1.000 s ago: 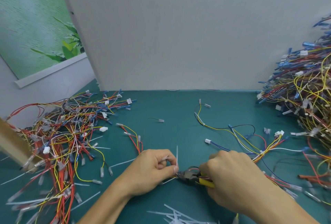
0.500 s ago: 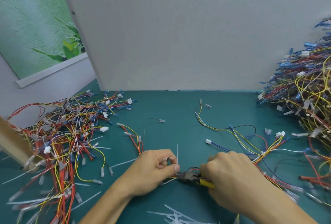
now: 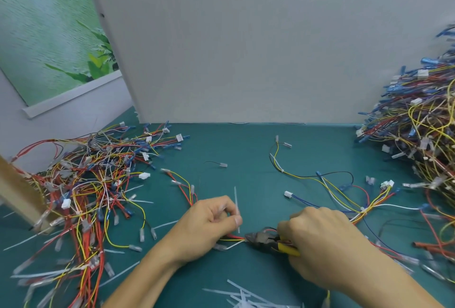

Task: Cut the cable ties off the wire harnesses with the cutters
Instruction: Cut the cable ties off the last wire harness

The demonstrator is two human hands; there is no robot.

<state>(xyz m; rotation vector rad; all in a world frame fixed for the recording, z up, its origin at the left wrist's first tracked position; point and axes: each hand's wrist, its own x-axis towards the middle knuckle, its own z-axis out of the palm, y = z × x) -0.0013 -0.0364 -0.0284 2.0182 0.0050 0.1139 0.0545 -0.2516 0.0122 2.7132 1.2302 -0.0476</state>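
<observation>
The left hand (image 3: 211,219) pinches an upright cable tie (image 3: 236,205). The right hand's (image 3: 320,241) grip clamps the cutters (image 3: 262,240), nose pointing left at the harness wires (image 3: 232,238) beneath that thumb.

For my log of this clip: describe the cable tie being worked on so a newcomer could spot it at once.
On the green mat, find the yellow-handled cutters at the near middle. Just left of them the left hand pinches a thin white cable tie. Unlike the cut ties lying flat nearby, it stands upright.
</observation>
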